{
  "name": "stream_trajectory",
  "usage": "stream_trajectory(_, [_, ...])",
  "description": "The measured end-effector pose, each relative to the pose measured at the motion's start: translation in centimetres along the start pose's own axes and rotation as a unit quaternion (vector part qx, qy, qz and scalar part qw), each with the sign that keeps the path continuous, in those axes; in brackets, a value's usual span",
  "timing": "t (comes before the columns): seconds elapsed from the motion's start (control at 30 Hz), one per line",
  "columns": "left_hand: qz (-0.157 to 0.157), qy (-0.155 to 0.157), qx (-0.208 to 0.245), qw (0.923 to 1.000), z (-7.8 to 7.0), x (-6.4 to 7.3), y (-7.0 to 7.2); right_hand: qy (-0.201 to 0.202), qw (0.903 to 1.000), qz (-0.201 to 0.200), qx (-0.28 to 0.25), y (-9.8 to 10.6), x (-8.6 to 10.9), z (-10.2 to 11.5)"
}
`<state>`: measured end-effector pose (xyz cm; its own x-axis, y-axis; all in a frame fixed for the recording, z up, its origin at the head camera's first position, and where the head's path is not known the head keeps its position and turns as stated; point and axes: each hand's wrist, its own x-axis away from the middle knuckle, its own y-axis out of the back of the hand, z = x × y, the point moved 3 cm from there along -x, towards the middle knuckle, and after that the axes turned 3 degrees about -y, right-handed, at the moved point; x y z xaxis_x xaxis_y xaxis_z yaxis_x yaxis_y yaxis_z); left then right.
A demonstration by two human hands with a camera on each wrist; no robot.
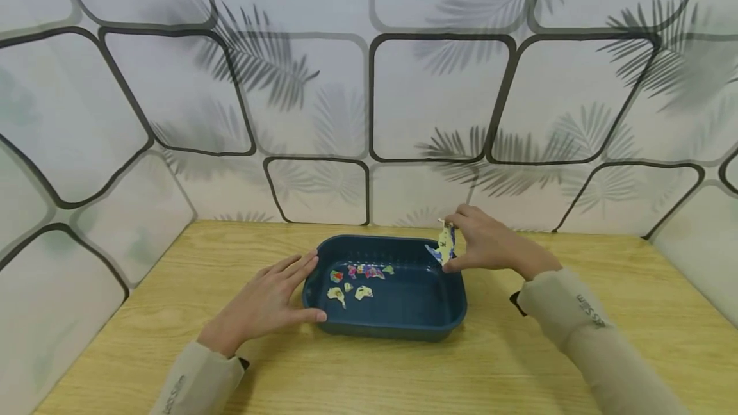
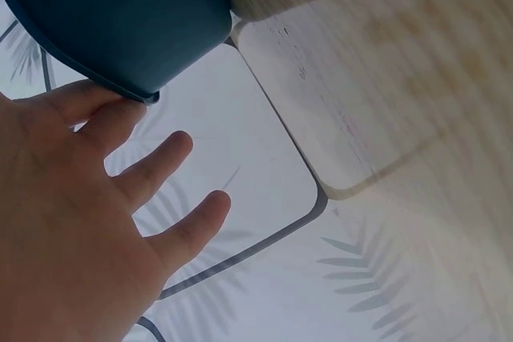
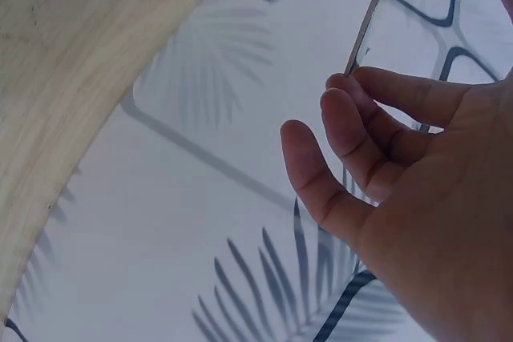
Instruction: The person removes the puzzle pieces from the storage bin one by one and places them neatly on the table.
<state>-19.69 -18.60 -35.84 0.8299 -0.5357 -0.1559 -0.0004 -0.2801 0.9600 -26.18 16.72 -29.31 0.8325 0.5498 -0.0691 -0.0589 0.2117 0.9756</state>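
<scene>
One tray [image 1: 403,303] on the worktop [image 1: 392,376]; your left hand [image 1: 273,300], fingers extended against its left end, presumably steadying it; your right hand [image 1: 487,240], fingers pinching a piece [image 1: 446,243] by its edges at the far right corner, likely sparing its face; loose bits [image 1: 336,295], tray's left half

The left sleeve [image 1: 198,378] and right sleeve [image 1: 595,341] read "Less" (second word blurred).

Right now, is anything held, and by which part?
The right hand pinches a cream-and-blue cutout by its edges; the left hand touches the blue tray at its left end.
</scene>
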Motion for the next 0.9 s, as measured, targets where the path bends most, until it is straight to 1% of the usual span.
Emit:
stream_trajectory(0.23, [-0.005,-0.017,-0.025,0.9995,0.0,0.1,0.0,-0.017,0.9994,-0.006,-0.03,1.0,1.2,-1.9])
stream_trajectory(0.37, [-0.004,-0.023,-0.036,0.9991,-0.1,0.1,0.1,-0.023,0.9988,-0.004,-0.042,1.3,1.8,-2.9])
stream_trajectory(0.6, [0.0,-0.031,-0.037,0.9988,-0.5,-0.1,0.4,-0.026,0.999,-0.001,-0.037,1.0,2.8,-4.4])
stream_trajectory(0.77, [0.014,-0.045,-0.037,0.9982,-0.8,-0.2,0.1,-0.042,0.998,0.028,-0.038,0.5,3.3,-5.1])
stream_trajectory(0.9, [0.014,-0.052,-0.029,0.9981,-0.8,-0.2,-0.1,-0.042,0.9975,0.042,-0.039,-0.1,3.7,-5.7])
